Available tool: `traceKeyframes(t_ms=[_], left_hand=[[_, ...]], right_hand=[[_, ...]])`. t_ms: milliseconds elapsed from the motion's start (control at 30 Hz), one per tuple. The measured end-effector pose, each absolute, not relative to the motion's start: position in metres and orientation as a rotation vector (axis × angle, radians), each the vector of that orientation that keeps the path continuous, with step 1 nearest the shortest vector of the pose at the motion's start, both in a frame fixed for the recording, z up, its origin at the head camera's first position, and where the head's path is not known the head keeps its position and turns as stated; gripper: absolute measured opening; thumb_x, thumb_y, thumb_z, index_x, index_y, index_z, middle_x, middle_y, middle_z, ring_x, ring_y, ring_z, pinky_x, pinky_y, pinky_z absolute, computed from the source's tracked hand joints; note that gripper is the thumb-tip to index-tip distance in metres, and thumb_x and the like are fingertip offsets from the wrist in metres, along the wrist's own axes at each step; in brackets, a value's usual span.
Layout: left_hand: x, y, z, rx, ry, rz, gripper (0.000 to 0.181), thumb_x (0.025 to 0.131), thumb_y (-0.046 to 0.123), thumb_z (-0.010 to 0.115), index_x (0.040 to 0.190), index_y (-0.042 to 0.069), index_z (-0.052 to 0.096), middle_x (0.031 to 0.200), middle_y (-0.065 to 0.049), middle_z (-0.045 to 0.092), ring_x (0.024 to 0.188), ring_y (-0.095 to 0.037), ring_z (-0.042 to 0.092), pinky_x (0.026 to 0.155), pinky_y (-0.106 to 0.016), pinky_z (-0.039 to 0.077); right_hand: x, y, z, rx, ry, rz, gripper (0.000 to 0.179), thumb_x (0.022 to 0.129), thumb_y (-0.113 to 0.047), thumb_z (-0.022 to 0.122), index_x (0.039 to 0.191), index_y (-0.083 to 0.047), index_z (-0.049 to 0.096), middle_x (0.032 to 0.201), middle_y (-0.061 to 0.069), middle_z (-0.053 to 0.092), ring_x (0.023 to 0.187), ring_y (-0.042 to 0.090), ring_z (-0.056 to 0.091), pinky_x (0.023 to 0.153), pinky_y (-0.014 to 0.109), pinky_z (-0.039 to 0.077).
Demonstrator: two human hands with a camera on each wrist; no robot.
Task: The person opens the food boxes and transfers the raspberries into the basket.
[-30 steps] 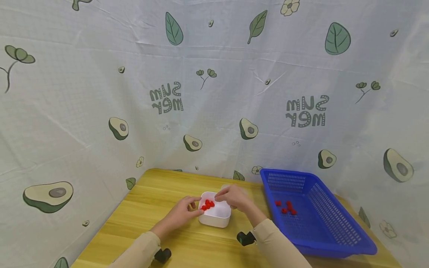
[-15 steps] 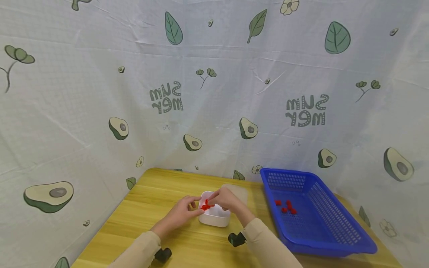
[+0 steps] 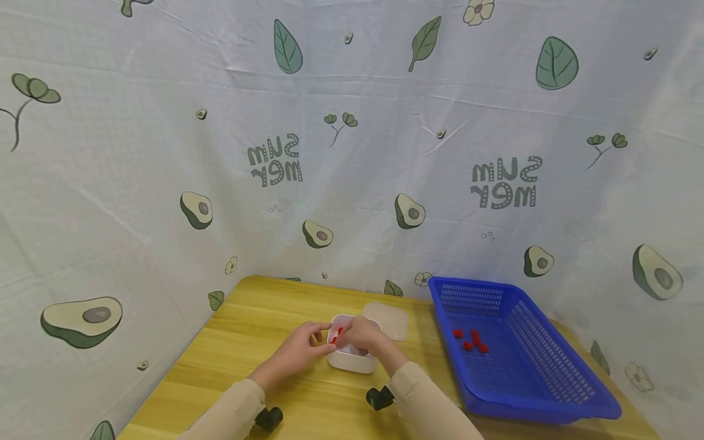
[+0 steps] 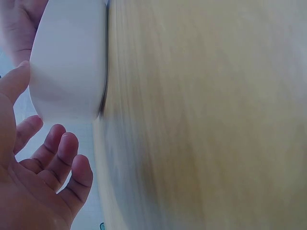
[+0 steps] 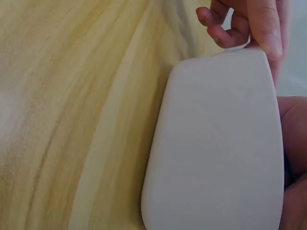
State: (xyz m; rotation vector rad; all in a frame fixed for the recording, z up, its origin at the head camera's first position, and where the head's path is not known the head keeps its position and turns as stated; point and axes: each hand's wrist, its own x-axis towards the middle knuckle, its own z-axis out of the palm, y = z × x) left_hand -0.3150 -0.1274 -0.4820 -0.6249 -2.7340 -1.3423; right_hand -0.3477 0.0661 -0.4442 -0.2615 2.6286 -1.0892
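A small white box point(image 3: 351, 364) stands on the wooden table, several small red pieces point(image 3: 340, 331) lying toward its left end. My left hand point(image 3: 299, 349) steadies that end, thumb and index finger at the rim. In the left wrist view, the thumb and index finger of the left hand point(image 4: 36, 177) touch the box point(image 4: 69, 62), the other fingers loosely bent below. My right hand point(image 3: 361, 336) reaches down inside the box, fingertips near the red pieces. In the right wrist view the box wall point(image 5: 216, 143) hides those fingertips; whether they pinch a piece is unclear.
A translucent flat lid point(image 3: 389, 320) lies behind the box, to its right. On the right stands a blue perforated basket point(image 3: 528, 373) with several red pieces point(image 3: 475, 341) inside. A printed curtain point(image 3: 357, 153) hangs behind the wooden table point(image 3: 264, 324).
My right hand has moved left and lower, from the box's right part down toward the red pieces, covering some of them. The lid shows more fully. My left hand has stayed put.
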Motion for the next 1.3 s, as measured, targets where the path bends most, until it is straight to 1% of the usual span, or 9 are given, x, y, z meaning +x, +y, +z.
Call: traceKeyframes(t_ms=[100,233,467,833,1100,1300], left_hand=[[-0.315,-0.127,-0.482,-0.630,-2.734,-1.330,0.057,0.094,0.041,0.071,0.140,0.011,0.059,0.100,-0.001,0.055,0.086,-0.017,0.051,0.071,-0.029,0.044],[-0.315,-0.127,-0.482,-0.619,-2.733,-1.343,0.057,0.093,0.041,0.071,0.140,0.011,0.059,0.100,-0.001,0.055,0.086,-0.018,0.050,0.071,-0.029,0.044],[-0.315,-0.128,-0.483,-0.626,-2.730,-1.362,0.061,0.092,0.046,0.070,0.140,0.010,0.058,0.101,-0.002,0.055,0.087,-0.017,0.051,0.071,-0.029,0.045],[-0.316,-0.129,-0.483,-0.614,-2.733,-1.365,0.063,0.092,0.049,0.070,0.140,0.011,0.058,0.102,-0.001,0.055,0.088,-0.017,0.051,0.072,-0.029,0.045],[-0.314,-0.129,-0.481,-0.617,-2.733,-1.374,0.060,0.093,0.045,0.070,0.140,0.010,0.058,0.102,-0.002,0.055,0.088,-0.018,0.051,0.073,-0.030,0.045],[-0.314,-0.129,-0.481,-0.611,-2.735,-1.377,0.057,0.094,0.041,0.070,0.140,0.010,0.058,0.102,-0.002,0.055,0.089,-0.018,0.051,0.073,-0.029,0.045]], right_hand=[[-0.347,0.065,-0.445,-0.251,2.626,-1.104,0.014,0.082,-0.014,0.078,0.071,-0.007,0.070,0.050,-0.005,0.028,0.042,0.010,0.022,0.041,0.025,0.022],[-0.346,0.064,-0.447,-0.233,2.659,-1.082,0.017,0.081,-0.016,0.079,0.071,-0.007,0.069,0.051,-0.004,0.030,0.042,0.011,0.024,0.042,0.025,0.023],[-0.344,0.062,-0.453,-0.305,2.734,-1.072,0.014,0.079,-0.015,0.082,0.080,-0.006,0.072,0.064,-0.001,0.054,0.053,0.014,0.041,0.050,0.025,0.036],[-0.346,0.057,-0.457,-0.297,2.747,-1.107,0.014,0.079,-0.014,0.083,0.081,-0.005,0.072,0.063,-0.001,0.052,0.053,0.013,0.041,0.052,0.024,0.037],[-0.345,0.057,-0.457,-0.295,2.732,-1.119,0.011,0.080,-0.009,0.079,0.074,-0.004,0.070,0.057,-0.003,0.045,0.049,0.013,0.038,0.049,0.024,0.034],[-0.344,0.057,-0.457,-0.312,2.711,-1.128,0.008,0.082,-0.006,0.076,0.078,-0.003,0.071,0.060,-0.002,0.048,0.051,0.013,0.039,0.050,0.024,0.035]])
